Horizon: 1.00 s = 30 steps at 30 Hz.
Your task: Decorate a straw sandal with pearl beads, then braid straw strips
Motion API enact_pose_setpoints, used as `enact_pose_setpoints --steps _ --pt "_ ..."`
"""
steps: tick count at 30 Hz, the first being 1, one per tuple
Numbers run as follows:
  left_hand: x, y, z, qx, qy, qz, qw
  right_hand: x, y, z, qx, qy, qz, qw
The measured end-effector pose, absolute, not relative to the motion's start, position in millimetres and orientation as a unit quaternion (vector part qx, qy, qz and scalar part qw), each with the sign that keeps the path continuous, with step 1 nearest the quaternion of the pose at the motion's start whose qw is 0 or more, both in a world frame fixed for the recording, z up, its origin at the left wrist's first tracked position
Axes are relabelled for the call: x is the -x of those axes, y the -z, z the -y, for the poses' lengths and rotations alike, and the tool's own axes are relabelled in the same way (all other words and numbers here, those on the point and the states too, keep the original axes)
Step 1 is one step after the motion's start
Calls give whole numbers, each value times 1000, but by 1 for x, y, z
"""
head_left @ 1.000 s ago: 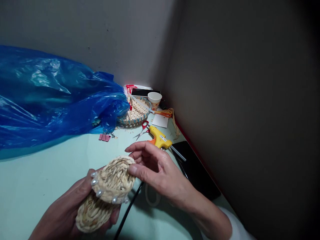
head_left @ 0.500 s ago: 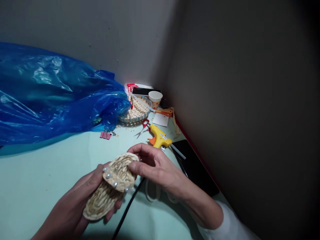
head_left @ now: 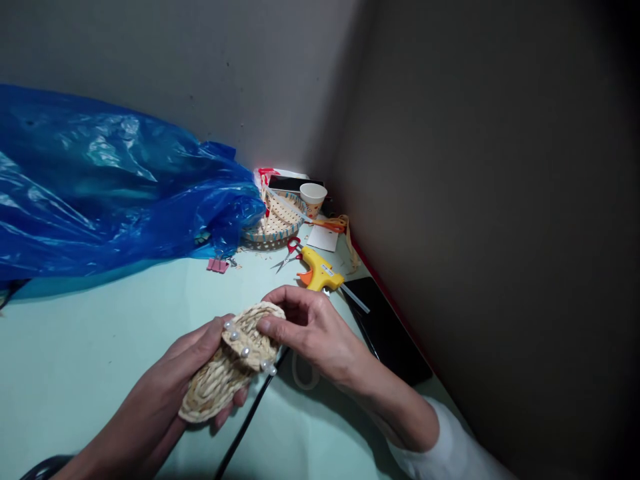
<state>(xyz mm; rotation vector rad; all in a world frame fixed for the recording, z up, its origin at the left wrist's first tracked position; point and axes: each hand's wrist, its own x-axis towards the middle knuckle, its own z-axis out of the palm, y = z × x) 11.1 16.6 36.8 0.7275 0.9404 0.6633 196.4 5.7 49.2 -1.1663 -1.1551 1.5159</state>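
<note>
Fingers of two hands pinching one woven slipper, four pearls visible

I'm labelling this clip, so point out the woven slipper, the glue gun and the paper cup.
woven slipper (head_left: pixel 220 383): head view, on the braided sole.
glue gun (head_left: pixel 320 273): head view, on the yellow body.
paper cup (head_left: pixel 313 197): head view, on the white side wall.
</note>
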Motion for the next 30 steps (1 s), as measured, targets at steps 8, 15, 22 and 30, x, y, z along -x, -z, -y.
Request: enact_pose_setpoints --steps 8,15,22,30 --pt "-3 -30 -16 -369 -286 -438 768 -193 -57 -1 481 -572 464 475" --pt "0 -40 -20 -415 -335 -450 716 -204 -61 -6 479 -540 459 517" --pt "-10 -41 -20 -340 -354 -477 729 -205 -60 -3 465 -563 442 521" --pt "-11 -49 -15 -395 -356 -483 696 -207 -53 -11 450 -572 426 537"
